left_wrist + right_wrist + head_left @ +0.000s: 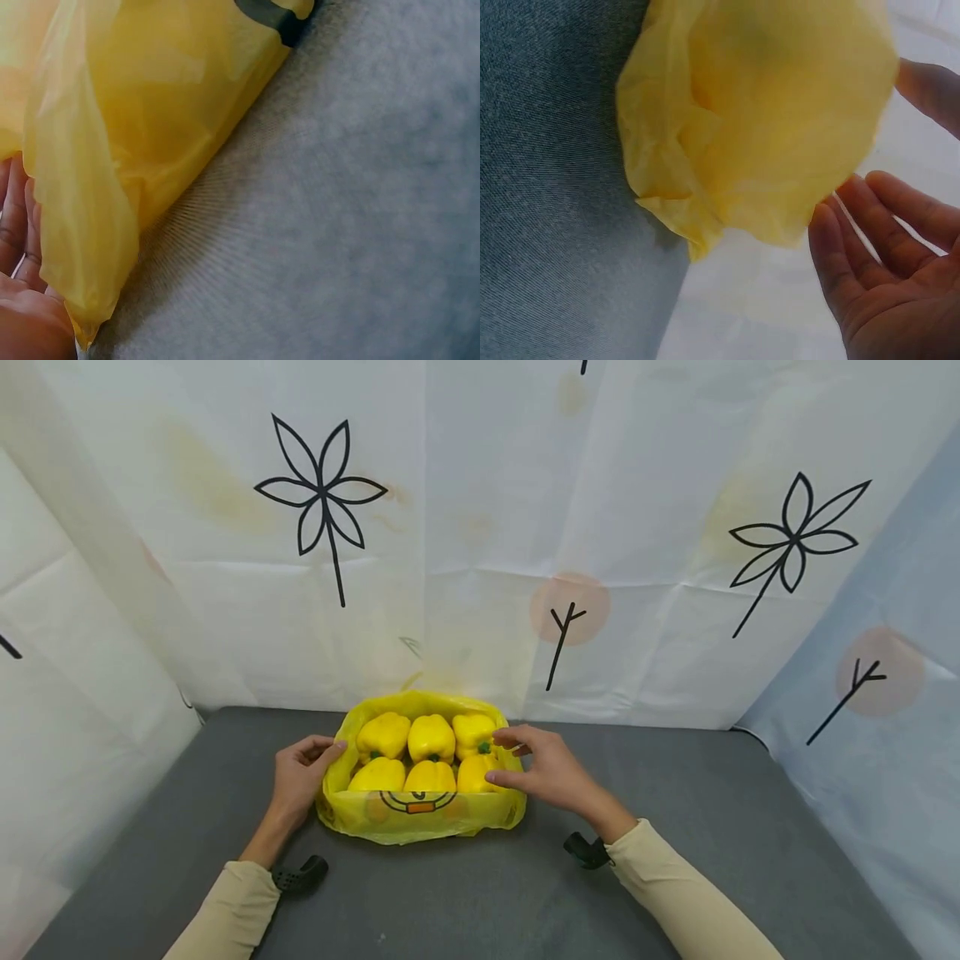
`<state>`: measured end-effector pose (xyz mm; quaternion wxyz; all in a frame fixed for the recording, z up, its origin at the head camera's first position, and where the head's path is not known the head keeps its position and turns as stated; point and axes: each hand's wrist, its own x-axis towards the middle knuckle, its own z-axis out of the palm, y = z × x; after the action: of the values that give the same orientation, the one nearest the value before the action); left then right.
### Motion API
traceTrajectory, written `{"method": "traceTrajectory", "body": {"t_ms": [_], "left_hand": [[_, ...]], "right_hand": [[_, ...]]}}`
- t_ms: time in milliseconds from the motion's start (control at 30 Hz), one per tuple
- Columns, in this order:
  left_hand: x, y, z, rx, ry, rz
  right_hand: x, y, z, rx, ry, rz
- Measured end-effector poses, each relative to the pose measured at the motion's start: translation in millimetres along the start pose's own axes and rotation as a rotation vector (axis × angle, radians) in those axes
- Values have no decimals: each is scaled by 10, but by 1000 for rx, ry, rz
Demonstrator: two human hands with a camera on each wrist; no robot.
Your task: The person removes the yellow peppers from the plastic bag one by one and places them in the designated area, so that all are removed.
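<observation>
A yellow plastic bag (420, 827) sits on the dark table with its top spread wide. Several yellow bell peppers (431, 737) fill it in two rows, some with green stems showing. At the bag's left rim, my left hand (296, 777) pinches the edge between thumb and fingers; its fingers (13, 225) show beside the thin plastic in the left wrist view. My right hand (547, 768) is at the right rim, thumb and fingers spread apart. In the right wrist view, its fingertips (827, 225) are right at the outer side of the bag.
A grey cloth-covered table (465, 902) extends around the bag. White curtains (480, 527) printed with dark flowers enclose the back and sides, and the back one hangs close behind the bag. Dark wrist straps (300, 875) are on both forearms.
</observation>
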<state>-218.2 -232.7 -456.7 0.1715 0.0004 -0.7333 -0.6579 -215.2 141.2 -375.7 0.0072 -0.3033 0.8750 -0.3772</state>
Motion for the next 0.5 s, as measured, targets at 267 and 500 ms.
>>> {"method": "traceTrajectory", "body": {"t_ms": [267, 500], "left_hand": [[5, -94, 1, 10, 19, 24], [16, -108, 2, 13, 18, 30]], "right_hand": [[27, 77, 36, -33, -112, 101], [53, 129, 73, -77, -174, 107]]}}
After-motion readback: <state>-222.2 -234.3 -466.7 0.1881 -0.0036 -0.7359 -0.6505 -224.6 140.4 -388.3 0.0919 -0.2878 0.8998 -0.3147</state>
